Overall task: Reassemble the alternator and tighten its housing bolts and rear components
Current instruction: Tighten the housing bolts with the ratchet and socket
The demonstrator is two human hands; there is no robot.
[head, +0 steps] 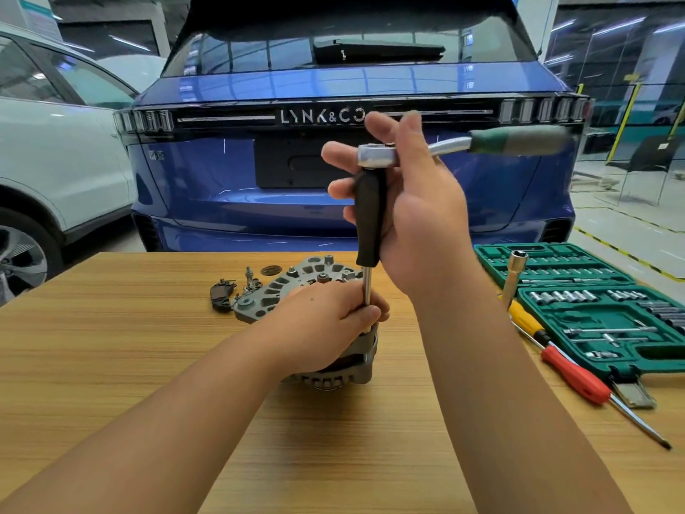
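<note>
- The alternator (326,343) is stood near the middle of the bench (111,328), its upper face largely hidden by the left hand (326,324).
- The thin metal shaft (367,291) of an upright driver is pinched by the left hand just above the alternator housing; where the shaft's tip sits cannot be seen.
- The driver's black handle (369,217) is gripped by the right hand (415,202), with the ratchet (463,148) held across its top (green grip pointing right, blurred).
- One grey end cover (293,287) lies just behind the alternator, partly hidden by the hands.
- Toward the bench's far edge, one dark flat part (221,295), one brown disc (270,270) and a cluster of small fasteners (250,283) (too small to count) are seen.
- One open green socket case (593,309) is set along the right edge, with one long socket (515,276) leaning against it.
- Two screwdrivers lie beside the case: a yellow one (526,320) and a red one (578,376).
- Two cars stand beyond the bench: one blue (222,172), one white (55,161).
</note>
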